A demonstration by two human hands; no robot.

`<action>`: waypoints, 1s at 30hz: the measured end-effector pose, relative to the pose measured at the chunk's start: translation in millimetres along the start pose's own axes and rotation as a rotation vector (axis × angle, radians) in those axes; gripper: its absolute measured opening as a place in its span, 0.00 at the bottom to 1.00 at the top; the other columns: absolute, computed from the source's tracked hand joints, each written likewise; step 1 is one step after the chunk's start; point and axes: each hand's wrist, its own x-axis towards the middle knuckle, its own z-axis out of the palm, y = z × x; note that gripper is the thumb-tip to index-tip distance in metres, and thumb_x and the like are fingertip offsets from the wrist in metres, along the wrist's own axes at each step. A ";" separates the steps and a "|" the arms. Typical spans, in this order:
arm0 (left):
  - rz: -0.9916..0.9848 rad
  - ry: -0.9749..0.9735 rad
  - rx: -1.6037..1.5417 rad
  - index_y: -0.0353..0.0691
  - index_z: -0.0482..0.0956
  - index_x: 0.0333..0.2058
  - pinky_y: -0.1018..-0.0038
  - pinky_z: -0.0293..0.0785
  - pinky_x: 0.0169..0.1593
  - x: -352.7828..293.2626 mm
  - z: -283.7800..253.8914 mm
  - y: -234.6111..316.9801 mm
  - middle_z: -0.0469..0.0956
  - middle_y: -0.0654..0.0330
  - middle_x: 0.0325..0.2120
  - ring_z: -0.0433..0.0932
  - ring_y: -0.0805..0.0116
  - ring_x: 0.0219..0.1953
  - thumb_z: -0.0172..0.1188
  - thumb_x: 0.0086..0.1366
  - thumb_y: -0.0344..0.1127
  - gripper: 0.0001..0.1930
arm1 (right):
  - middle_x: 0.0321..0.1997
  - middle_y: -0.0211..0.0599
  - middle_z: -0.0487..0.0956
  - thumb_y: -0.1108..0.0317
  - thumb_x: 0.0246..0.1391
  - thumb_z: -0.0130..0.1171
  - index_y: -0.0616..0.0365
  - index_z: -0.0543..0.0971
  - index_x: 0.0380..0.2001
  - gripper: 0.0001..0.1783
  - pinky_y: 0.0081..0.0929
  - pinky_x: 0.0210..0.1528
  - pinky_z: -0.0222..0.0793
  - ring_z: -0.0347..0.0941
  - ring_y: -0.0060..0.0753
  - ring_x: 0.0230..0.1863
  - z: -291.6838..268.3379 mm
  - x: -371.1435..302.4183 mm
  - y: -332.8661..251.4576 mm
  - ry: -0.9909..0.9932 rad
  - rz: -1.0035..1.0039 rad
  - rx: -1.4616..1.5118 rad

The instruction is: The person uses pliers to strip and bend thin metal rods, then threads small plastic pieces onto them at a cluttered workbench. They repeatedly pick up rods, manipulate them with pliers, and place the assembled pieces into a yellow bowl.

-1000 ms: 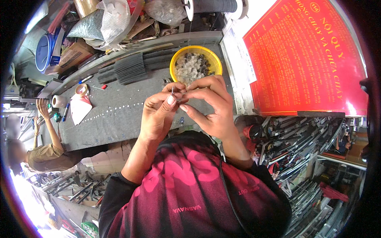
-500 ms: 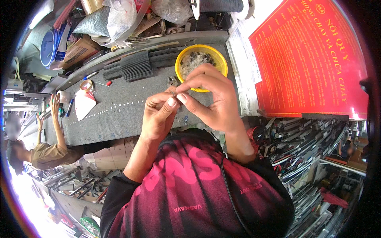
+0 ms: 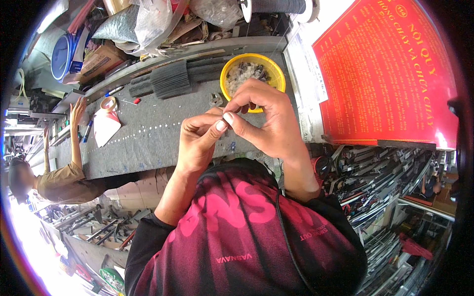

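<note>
My left hand [image 3: 197, 143] and my right hand [image 3: 266, 118] meet over the near edge of the grey-covered bench [image 3: 153, 153]. Thumb and fingers are pinched together on both, tip to tip. Whatever sits between the fingertips is too small and hidden to name. Just beyond my right hand stands a yellow plastic basket [image 3: 282, 79], partly covered by it, with small clear and dark pieces inside. A small metal piece [image 3: 216, 99] lies on the bench beside the basket. To the left, small white dots [image 3: 145, 129] run in a line across the grey surface.
Dark pleated mesh [image 3: 170, 81] lies along the bench's back. A tape roll [image 3: 108, 103], white paper [image 3: 106, 129] and markers lie to the left. A spool of dark thread [image 3: 279, 7] is at the back. Another person [image 3: 61, 182] works at far left. Metal strips [image 3: 390, 172] are stacked at right.
Both hands remain pinched together, with my right fingers and thumb shifting slightly at the tips. At far left, the other person's arms have moved upward in the picture.
</note>
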 end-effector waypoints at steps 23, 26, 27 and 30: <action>-0.025 0.013 0.079 0.34 0.90 0.43 0.68 0.77 0.55 -3.4 4.5 3.1 0.87 0.55 0.41 0.83 0.67 0.45 0.67 0.72 0.23 0.05 | 0.36 0.31 0.78 0.74 0.56 0.71 0.60 0.81 0.34 0.07 0.25 0.40 0.67 0.72 0.24 0.35 7.6 -1.8 7.6 0.030 -0.013 0.098; 0.003 -0.005 0.060 0.34 0.90 0.43 0.68 0.77 0.56 -3.4 3.4 2.3 0.86 0.54 0.44 0.81 0.67 0.49 0.68 0.71 0.24 0.05 | 0.36 0.32 0.80 0.73 0.56 0.71 0.59 0.83 0.36 0.07 0.27 0.39 0.66 0.72 0.26 0.35 12.3 -3.8 8.1 0.121 0.007 0.115; 0.015 -0.003 0.030 0.34 0.90 0.43 0.68 0.76 0.57 -3.0 2.8 1.8 0.85 0.54 0.47 0.81 0.66 0.50 0.68 0.71 0.24 0.05 | 0.36 0.32 0.80 0.73 0.57 0.71 0.59 0.83 0.37 0.07 0.28 0.40 0.66 0.73 0.26 0.36 14.0 -5.0 8.5 0.144 0.034 0.112; 0.068 0.013 -0.041 0.35 0.90 0.44 0.66 0.76 0.59 0.8 1.4 -1.3 0.80 0.53 0.56 0.79 0.65 0.55 0.68 0.72 0.26 0.06 | 0.40 0.35 0.80 0.73 0.64 0.66 0.61 0.83 0.44 0.07 0.29 0.50 0.69 0.74 0.28 0.43 13.6 -7.3 11.5 0.175 0.008 0.074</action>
